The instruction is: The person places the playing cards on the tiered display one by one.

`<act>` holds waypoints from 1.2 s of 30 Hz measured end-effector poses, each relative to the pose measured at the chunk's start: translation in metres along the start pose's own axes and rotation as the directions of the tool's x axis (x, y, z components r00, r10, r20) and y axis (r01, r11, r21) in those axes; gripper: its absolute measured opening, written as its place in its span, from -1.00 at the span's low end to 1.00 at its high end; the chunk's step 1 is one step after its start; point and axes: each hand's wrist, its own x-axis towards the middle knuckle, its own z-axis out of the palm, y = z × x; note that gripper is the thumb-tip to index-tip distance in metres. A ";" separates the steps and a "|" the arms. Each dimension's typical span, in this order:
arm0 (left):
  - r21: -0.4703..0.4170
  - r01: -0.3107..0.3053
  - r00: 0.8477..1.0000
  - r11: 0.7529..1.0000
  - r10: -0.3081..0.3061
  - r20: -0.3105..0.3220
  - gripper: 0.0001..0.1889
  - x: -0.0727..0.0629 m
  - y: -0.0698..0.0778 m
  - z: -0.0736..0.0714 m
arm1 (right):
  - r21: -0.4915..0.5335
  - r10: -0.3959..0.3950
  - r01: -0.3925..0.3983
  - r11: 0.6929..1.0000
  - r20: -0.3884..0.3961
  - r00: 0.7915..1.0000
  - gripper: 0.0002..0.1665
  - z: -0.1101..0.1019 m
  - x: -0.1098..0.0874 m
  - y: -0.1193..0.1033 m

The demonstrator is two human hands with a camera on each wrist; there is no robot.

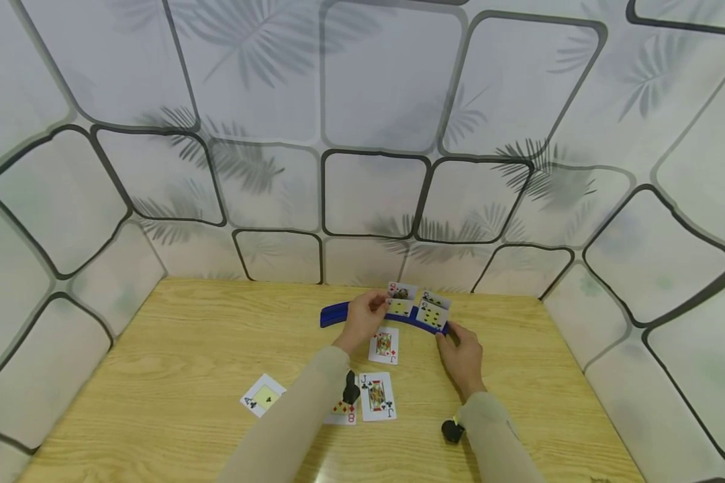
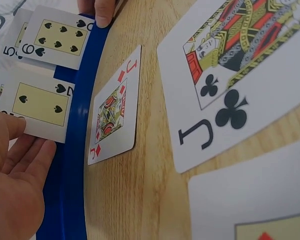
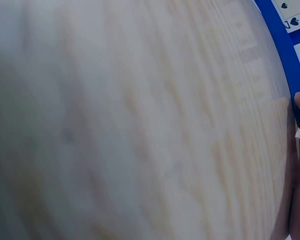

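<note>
Spade card at blue curved rack, edge pinched between thumb and fingers of left hand. Right hand clamped on rack's right end. Jack of diamonds just before rack; jack of clubs nearer person.

The table has a light wood-grain surface with glare at the near edge. 3 pale walls (left, far, right) carry rounded outlines and grey fronds.
</note>
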 end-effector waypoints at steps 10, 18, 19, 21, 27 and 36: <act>0.005 0.008 1.000 1.000 -0.008 -0.008 -0.80 -0.001 -0.001 -0.002 | 0.001 0.003 -0.003 1.000 0.019 1.000 -0.43 0.000 0.001 0.000; 0.002 0.006 1.000 1.000 -0.006 -0.010 -0.78 -0.005 -0.002 -0.007 | 0.004 -0.032 0.032 0.999 -0.014 0.999 -0.44 0.001 -0.002 -0.001; 0.001 0.010 1.000 1.000 -0.010 -0.006 -0.78 -0.005 -0.002 -0.008 | 0.007 -0.031 0.031 0.999 -0.015 0.999 -0.44 0.001 -0.002 0.000; -0.003 0.016 1.000 1.000 -0.016 0.003 -0.77 -0.006 -0.001 -0.011 | 0.007 -0.032 0.032 0.999 -0.015 0.999 -0.44 0.002 -0.002 0.000; 0.037 -0.036 0.998 0.999 0.035 0.046 -0.75 -0.012 -0.004 -0.020 | 0.000 -0.017 0.017 1.000 0.001 1.000 -0.43 0.001 -0.001 0.001; 0.172 -0.089 0.983 0.981 0.059 0.171 -0.71 -0.025 -0.009 -0.032 | -0.003 -0.021 0.021 1.000 -0.013 1.000 -0.43 0.001 -0.002 -0.001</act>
